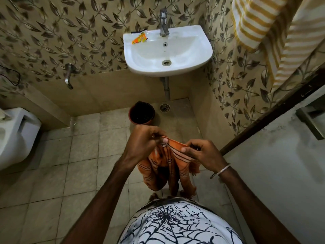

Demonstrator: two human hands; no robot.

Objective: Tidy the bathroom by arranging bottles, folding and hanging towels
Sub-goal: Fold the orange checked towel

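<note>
a yellow striped towel (260, 29) hung at upper right. at lower centre the orange towel (168, 166) drooped, soft and light, best taken by its top hem, where the left hand (146, 140) and right hand (202, 154) pinched it.

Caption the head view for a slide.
Both hands, left hand and right hand, pinch an orange towel before the sink.

Orange towel (168, 166) with dark stripes; yellow-and-white striped towel (263, 32); white sink (202, 50); beige wall tiles (70, 32) with brown leaf pattern.
</note>
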